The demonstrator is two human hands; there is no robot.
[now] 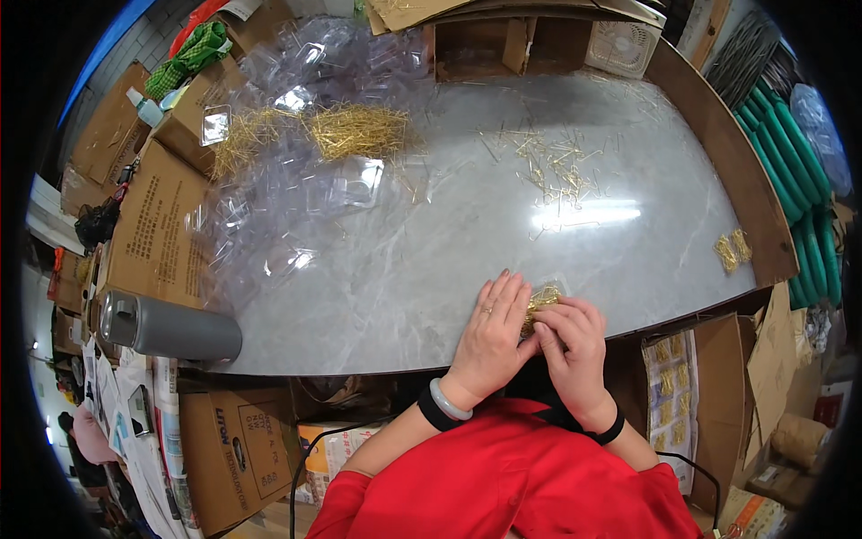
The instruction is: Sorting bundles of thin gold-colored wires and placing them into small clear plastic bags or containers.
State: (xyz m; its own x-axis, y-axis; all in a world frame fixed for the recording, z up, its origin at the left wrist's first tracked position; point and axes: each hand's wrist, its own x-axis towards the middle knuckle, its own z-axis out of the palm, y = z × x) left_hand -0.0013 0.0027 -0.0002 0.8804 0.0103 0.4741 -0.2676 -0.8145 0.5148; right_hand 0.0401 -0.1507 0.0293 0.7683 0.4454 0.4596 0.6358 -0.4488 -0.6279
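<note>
A small clear plastic tray full of gold wire hooks (542, 300) lies at the near edge of the grey table, between my two hands. My left hand (494, 331) rests flat along its left side, fingers stretched out and the thumb at its near edge. My right hand (575, 341) closes over the right side, with curled fingers on the hooks; its fingertips are partly hidden. Ahead of my hands, loose gold hooks (558, 171) lie scattered. Two small gold bundles (733, 251) sit near the right edge of the table.
At the left, many clear plastic trays (260, 216) are heaped, with a gold hook pile (359, 130) on top. A grey bottle (171, 329) lies on its side at the near left. A raised wooden rim (718, 148) borders the right; a white fan (620, 47) stands at the back.
</note>
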